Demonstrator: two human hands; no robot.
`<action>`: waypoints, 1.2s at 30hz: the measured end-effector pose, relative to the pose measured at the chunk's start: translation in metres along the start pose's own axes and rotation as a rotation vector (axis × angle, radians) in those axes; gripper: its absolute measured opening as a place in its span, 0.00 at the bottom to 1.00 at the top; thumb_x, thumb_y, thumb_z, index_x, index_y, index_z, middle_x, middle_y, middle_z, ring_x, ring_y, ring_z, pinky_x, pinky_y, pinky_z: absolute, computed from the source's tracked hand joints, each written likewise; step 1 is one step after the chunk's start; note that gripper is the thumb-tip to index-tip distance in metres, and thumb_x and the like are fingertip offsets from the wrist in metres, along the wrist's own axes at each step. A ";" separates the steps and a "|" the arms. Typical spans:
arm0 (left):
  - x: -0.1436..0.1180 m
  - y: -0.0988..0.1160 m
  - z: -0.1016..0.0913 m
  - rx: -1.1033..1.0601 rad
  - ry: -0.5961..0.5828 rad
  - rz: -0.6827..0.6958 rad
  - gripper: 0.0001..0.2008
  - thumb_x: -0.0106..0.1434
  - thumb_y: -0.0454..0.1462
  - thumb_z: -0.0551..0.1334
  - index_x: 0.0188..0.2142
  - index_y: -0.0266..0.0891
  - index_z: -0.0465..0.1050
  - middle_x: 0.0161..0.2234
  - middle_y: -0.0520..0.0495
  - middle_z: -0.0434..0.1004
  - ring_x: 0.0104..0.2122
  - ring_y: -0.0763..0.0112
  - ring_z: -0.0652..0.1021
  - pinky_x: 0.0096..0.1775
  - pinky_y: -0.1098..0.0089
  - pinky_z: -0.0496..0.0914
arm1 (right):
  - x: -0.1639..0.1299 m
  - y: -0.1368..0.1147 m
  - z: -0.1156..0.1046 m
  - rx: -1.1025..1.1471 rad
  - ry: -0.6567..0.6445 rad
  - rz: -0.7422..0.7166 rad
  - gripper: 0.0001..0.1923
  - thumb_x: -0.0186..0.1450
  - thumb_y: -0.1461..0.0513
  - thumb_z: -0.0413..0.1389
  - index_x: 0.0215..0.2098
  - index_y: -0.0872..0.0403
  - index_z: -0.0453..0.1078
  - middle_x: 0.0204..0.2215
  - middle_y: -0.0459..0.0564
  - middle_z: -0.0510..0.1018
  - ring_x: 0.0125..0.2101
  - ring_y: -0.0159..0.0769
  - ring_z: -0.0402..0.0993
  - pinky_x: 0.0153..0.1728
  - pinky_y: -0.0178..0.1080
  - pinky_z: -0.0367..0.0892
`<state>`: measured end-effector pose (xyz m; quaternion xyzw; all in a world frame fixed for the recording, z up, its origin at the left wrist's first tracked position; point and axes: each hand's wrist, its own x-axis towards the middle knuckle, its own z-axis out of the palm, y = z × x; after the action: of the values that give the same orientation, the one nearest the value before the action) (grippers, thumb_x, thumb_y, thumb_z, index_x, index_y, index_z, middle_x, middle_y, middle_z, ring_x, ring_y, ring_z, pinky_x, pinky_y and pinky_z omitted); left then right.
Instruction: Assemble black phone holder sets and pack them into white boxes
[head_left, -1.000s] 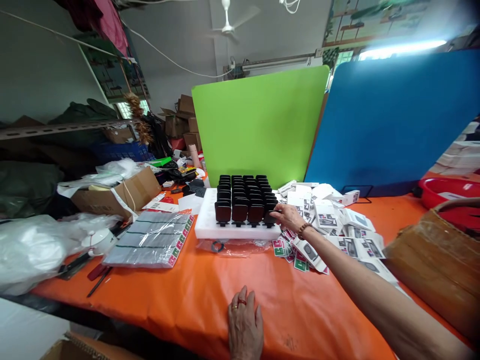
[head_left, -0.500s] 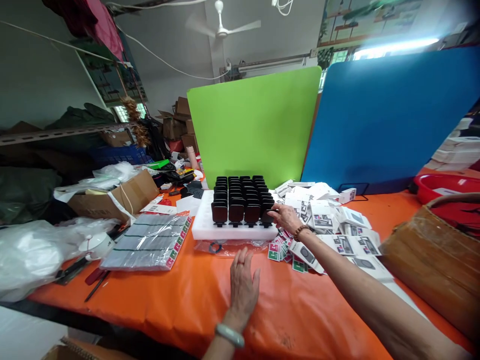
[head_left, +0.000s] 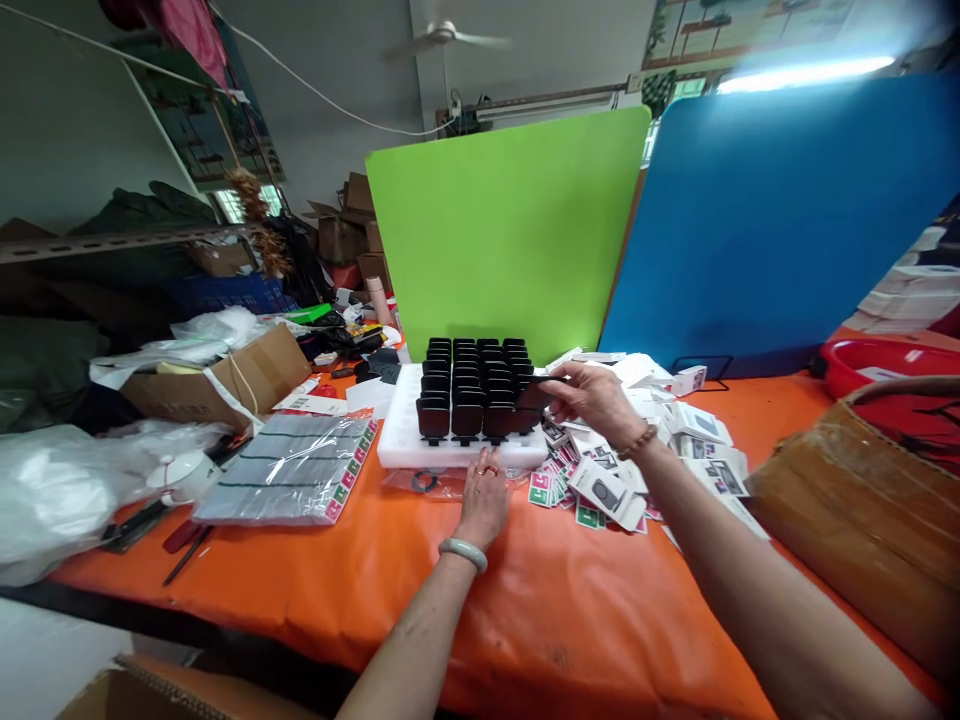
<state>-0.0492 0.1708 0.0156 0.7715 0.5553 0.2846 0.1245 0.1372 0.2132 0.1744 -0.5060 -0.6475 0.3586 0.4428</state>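
Observation:
Several rows of black flat rounded panels (head_left: pixel 466 418) stand upright on small feet in a white foam tray (head_left: pixel 397 453). At the tray's front right corner my right hand (head_left: pixel 592 400) pinches one black panel (head_left: pixel 534 393) between thumb and fingers, tilted and raised above its row. My left hand (head_left: pixel 484 497) rests at the front edge of the tray, fingers stretched forward and holding nothing. Beside the tray lie small white printed boxes (head_left: pixel 606 490) and pink and green cards (head_left: pixel 541 488). A clear plastic bag (head_left: pixel 397 482) with a dark ring lies under the tray's front edge.
To the left are a plastic-wrapped grey pack (head_left: pixel 289 468), an open carton (head_left: pixel 225 385) and clear plastic bags (head_left: pixel 56 505). Green (head_left: pixel 502 230) and blue (head_left: pixel 780 220) boards stand behind. A brown carton (head_left: pixel 862 500) and red basin (head_left: pixel 885 365) are on the right.
My right hand has lifted the black panel up from the front right corner. My left hand has moved forward to the tray's front edge. The view has shifted slightly.

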 end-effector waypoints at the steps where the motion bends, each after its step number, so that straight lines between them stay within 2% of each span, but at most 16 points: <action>1: 0.001 0.002 -0.003 -0.058 0.001 -0.022 0.15 0.60 0.30 0.57 0.46 0.36 0.73 0.61 0.38 0.64 0.64 0.53 0.58 0.62 0.49 0.52 | -0.008 -0.010 -0.011 0.044 -0.082 0.012 0.13 0.57 0.53 0.61 0.32 0.53 0.69 0.17 0.44 0.75 0.15 0.32 0.72 0.15 0.31 0.64; 3: -0.003 0.010 -0.011 -0.181 0.003 -0.081 0.15 0.65 0.33 0.51 0.46 0.35 0.74 0.57 0.36 0.69 0.61 0.55 0.64 0.61 0.50 0.56 | -0.030 -0.021 -0.029 0.135 -0.255 0.032 0.17 0.54 0.51 0.64 0.31 0.54 0.68 0.17 0.45 0.76 0.16 0.33 0.73 0.17 0.31 0.66; 4: -0.009 0.016 -0.015 -0.231 0.004 -0.108 0.17 0.68 0.36 0.47 0.46 0.34 0.73 0.54 0.35 0.72 0.57 0.56 0.69 0.59 0.51 0.59 | -0.044 -0.021 -0.036 0.187 -0.332 0.045 0.18 0.53 0.50 0.64 0.32 0.54 0.68 0.18 0.45 0.77 0.18 0.33 0.74 0.19 0.32 0.68; 6: -0.030 0.033 -0.023 -0.424 -0.067 -0.171 0.25 0.71 0.44 0.41 0.48 0.33 0.72 0.48 0.34 0.76 0.49 0.57 0.76 0.53 0.53 0.67 | -0.073 -0.013 -0.041 0.319 -0.441 0.088 0.20 0.54 0.48 0.63 0.32 0.53 0.67 0.18 0.44 0.76 0.19 0.34 0.74 0.22 0.35 0.70; 7: -0.043 0.044 -0.027 -0.560 -0.143 -0.195 0.29 0.70 0.48 0.39 0.48 0.34 0.71 0.45 0.35 0.78 0.44 0.60 0.79 0.48 0.56 0.71 | -0.087 -0.005 -0.039 0.391 -0.473 0.113 0.22 0.53 0.45 0.63 0.33 0.53 0.67 0.18 0.44 0.75 0.18 0.34 0.73 0.22 0.36 0.69; 9: -0.071 0.066 -0.036 -1.256 -0.498 -0.373 0.35 0.66 0.58 0.41 0.48 0.32 0.71 0.45 0.32 0.78 0.42 0.56 0.80 0.46 0.54 0.72 | -0.112 0.012 -0.030 0.512 -0.494 0.155 0.26 0.53 0.40 0.60 0.32 0.53 0.67 0.18 0.44 0.73 0.18 0.33 0.70 0.21 0.36 0.68; 10: -0.084 0.077 -0.039 -1.475 -0.625 -0.462 0.38 0.64 0.60 0.42 0.47 0.30 0.71 0.43 0.31 0.78 0.40 0.56 0.80 0.45 0.55 0.72 | -0.122 0.021 -0.024 0.559 -0.488 0.168 0.27 0.53 0.38 0.58 0.32 0.53 0.67 0.20 0.45 0.72 0.18 0.32 0.69 0.21 0.36 0.67; 12: -0.105 0.094 -0.045 -1.717 -0.739 -0.610 0.37 0.64 0.60 0.45 0.44 0.27 0.72 0.39 0.31 0.80 0.35 0.58 0.81 0.41 0.60 0.73 | -0.139 0.036 -0.008 0.632 -0.458 0.186 0.26 0.56 0.39 0.56 0.31 0.53 0.68 0.23 0.46 0.71 0.22 0.32 0.69 0.24 0.35 0.66; 15: -0.123 0.106 -0.048 -1.793 -0.728 -0.737 0.29 0.67 0.53 0.49 0.45 0.28 0.71 0.36 0.33 0.81 0.32 0.61 0.82 0.36 0.65 0.73 | -0.155 0.052 0.012 0.681 -0.392 0.220 0.20 0.57 0.46 0.59 0.32 0.53 0.68 0.26 0.46 0.70 0.26 0.31 0.67 0.28 0.33 0.64; 17: -0.128 0.108 -0.048 -1.791 -0.712 -0.776 0.28 0.68 0.52 0.48 0.48 0.29 0.68 0.38 0.32 0.81 0.33 0.58 0.82 0.36 0.62 0.73 | -0.162 0.059 0.021 0.668 -0.351 0.246 0.17 0.56 0.50 0.62 0.35 0.53 0.68 0.28 0.45 0.70 0.27 0.31 0.66 0.28 0.32 0.63; 21: -0.135 0.108 -0.046 -1.809 -0.682 -0.827 0.29 0.67 0.54 0.47 0.51 0.30 0.65 0.39 0.32 0.80 0.33 0.54 0.82 0.38 0.55 0.73 | -0.173 0.066 0.030 0.674 -0.304 0.287 0.23 0.56 0.53 0.62 0.48 0.50 0.66 0.30 0.43 0.70 0.27 0.30 0.65 0.27 0.32 0.60; 23: -0.139 0.108 -0.045 -1.831 -0.666 -0.849 0.29 0.67 0.55 0.46 0.50 0.31 0.66 0.38 0.32 0.80 0.32 0.54 0.82 0.38 0.54 0.73 | -0.177 0.066 0.032 0.699 -0.294 0.295 0.25 0.57 0.52 0.62 0.50 0.49 0.65 0.30 0.43 0.70 0.28 0.30 0.65 0.28 0.32 0.60; 32: -0.150 0.105 -0.040 -1.784 -0.578 -0.988 0.31 0.66 0.56 0.46 0.45 0.30 0.69 0.37 0.33 0.80 0.28 0.58 0.81 0.33 0.61 0.73 | -0.182 0.071 0.039 0.704 -0.243 0.311 0.21 0.57 0.51 0.63 0.45 0.51 0.70 0.32 0.45 0.72 0.29 0.32 0.66 0.29 0.35 0.60; 36: -0.151 0.106 -0.041 -1.855 -0.570 -1.006 0.30 0.67 0.54 0.47 0.43 0.27 0.71 0.35 0.35 0.80 0.27 0.62 0.79 0.32 0.64 0.72 | -0.182 0.066 0.036 0.785 -0.251 0.297 0.19 0.56 0.54 0.64 0.43 0.52 0.71 0.31 0.45 0.74 0.30 0.31 0.67 0.31 0.35 0.62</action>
<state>-0.0233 -0.0117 0.0572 0.0997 0.3275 0.3199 0.8835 0.1431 0.0507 0.0630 -0.3396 -0.4312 0.6958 0.4632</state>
